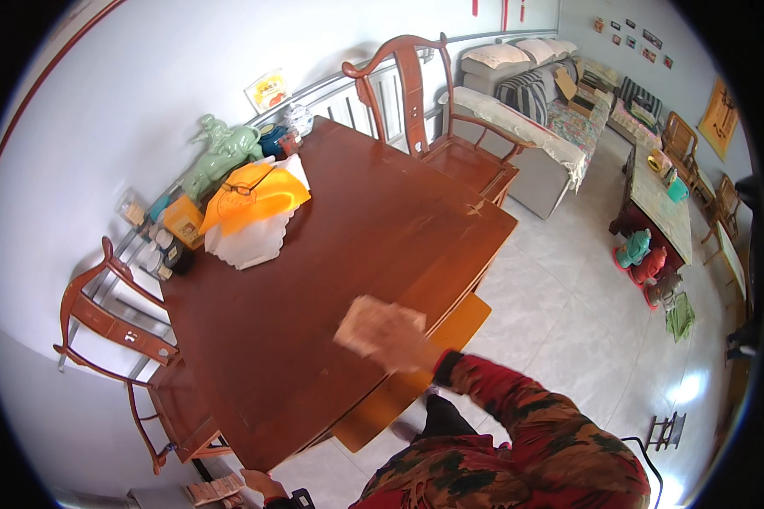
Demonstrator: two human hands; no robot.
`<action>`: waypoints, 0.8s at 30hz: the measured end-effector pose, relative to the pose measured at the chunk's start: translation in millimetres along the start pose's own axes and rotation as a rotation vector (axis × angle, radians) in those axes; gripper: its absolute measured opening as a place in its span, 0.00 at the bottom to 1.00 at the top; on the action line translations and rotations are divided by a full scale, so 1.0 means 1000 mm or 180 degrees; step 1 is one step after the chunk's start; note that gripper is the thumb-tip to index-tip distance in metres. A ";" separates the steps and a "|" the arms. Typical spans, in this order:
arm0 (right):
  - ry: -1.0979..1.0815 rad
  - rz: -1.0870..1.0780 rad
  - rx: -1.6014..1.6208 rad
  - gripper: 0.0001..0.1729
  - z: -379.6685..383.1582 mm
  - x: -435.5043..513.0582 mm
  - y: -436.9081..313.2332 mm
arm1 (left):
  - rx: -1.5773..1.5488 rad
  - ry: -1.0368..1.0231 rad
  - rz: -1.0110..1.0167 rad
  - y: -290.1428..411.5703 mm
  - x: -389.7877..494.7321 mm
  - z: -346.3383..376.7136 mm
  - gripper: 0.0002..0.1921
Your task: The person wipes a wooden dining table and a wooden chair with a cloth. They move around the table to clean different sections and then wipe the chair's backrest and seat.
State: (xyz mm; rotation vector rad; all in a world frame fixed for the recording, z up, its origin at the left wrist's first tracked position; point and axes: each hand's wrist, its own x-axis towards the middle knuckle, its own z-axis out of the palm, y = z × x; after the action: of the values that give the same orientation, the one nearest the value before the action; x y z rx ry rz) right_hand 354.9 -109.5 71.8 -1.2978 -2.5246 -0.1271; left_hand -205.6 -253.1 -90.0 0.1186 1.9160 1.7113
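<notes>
My right hand (pixel 400 342) presses a folded pale orange cloth (pixel 372 321) against the top of a reddish-brown wooden table (pixel 331 254), near its front edge. Hand and cloth are blurred. At the table's near left corner is my left hand (pixel 264 485), touching the edge; its fingers are partly hidden, so I cannot tell how firmly they hold. Below the front edge, a yellowish-brown wooden board or seat (pixel 382 407) juts out. Toward the wall, an orange cloth (pixel 254 197) lies over white sheeting (pixel 248 245), with eyeglasses (pixel 239 189) on top.
A green ceramic figurine (pixel 223 149), a yellow box (pixel 183 221) and several jars (pixel 165 251) line the wall side. Wooden armchairs (pixel 414 95) (pixel 111 321) flank the table. A grey sofa (pixel 516 172), a low table (pixel 659 197) and thermos flasks (pixel 648 264) stand to the right.
</notes>
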 end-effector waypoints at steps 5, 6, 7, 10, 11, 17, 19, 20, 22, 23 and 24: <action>0.0450 0.0971 -0.0963 0.40 -0.001 -0.056 0.144 | 0.1158 0.0410 0.0159 0.000 0.009 -0.005 0.23; 0.0230 0.1183 -0.1001 0.41 0.000 -0.065 0.169 | 0.1840 0.0435 0.0602 0.000 0.010 -0.009 0.23; 0.0348 0.1150 -0.1203 0.42 0.002 -0.071 0.194 | 0.2647 0.0468 0.1061 -0.002 0.010 -0.012 0.22; 0.0162 0.1820 -0.1333 0.40 -0.004 -0.092 0.258 | 0.4268 0.0644 0.2303 -0.001 0.011 -0.025 0.21; -0.0171 0.2246 -0.1242 0.41 -0.005 -0.094 0.273 | 0.4520 0.0658 0.2712 0.001 0.012 -0.027 0.21; -0.0576 0.3430 -0.0464 0.38 -0.018 -0.089 0.315 | 0.5905 0.0719 0.2342 0.010 0.009 -0.021 0.17; -0.1018 0.2908 -0.0656 0.41 -0.014 -0.069 0.308 | 0.4892 0.0987 0.0999 0.011 0.008 -0.013 0.16; -0.0530 0.2428 -0.0810 0.43 -0.012 -0.059 0.296 | 0.4767 0.0995 0.1201 0.013 0.006 -0.013 0.16; -0.0063 0.1548 -0.0819 0.45 -0.004 -0.040 0.254 | 0.4291 0.1034 0.1449 0.016 0.001 -0.015 0.20; -0.0036 0.1133 -0.0614 0.44 -0.002 -0.033 0.229 | 0.4904 0.0902 0.1860 0.019 0.000 -0.015 0.18; -0.0052 0.0812 -0.0334 0.46 -0.002 -0.031 0.201 | 0.5310 0.0789 0.2122 0.022 -0.002 -0.016 0.15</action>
State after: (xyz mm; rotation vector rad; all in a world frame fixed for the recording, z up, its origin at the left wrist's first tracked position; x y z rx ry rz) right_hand 535.1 -15.9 53.1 -1.6545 -2.3677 -0.1960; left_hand -217.8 -264.4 -68.1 1.2580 3.1381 -0.1303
